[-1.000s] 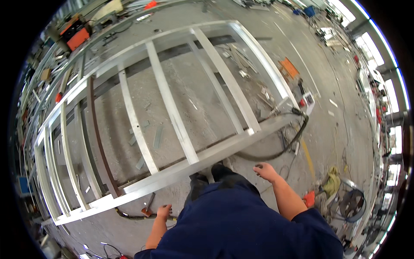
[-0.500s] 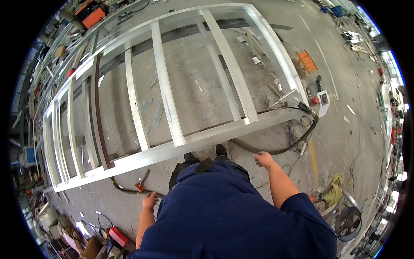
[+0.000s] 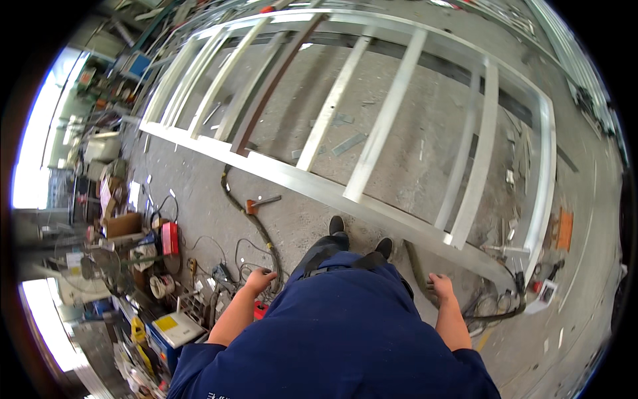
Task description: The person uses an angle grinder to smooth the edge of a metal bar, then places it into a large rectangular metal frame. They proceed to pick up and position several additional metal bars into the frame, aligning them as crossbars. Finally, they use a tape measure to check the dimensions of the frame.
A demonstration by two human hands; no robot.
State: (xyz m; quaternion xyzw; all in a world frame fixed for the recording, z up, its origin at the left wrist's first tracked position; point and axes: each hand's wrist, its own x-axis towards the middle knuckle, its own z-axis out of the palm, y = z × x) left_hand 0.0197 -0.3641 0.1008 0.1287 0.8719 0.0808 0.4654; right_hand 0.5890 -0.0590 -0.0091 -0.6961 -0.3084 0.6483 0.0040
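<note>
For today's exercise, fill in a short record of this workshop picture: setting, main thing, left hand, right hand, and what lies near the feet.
Setting: workshop with a concrete floor
Main thing: long metal frame lying flat on the floor
Left hand: empty, hanging above cables
Right hand: empty, near the frame's near rail
Near feet: shoes beside the rail; black hose; orange-handled hammer

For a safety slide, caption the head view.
Person stands beside a metal frame on the concrete floor, left hand and right hand empty, cables nearby.
</note>
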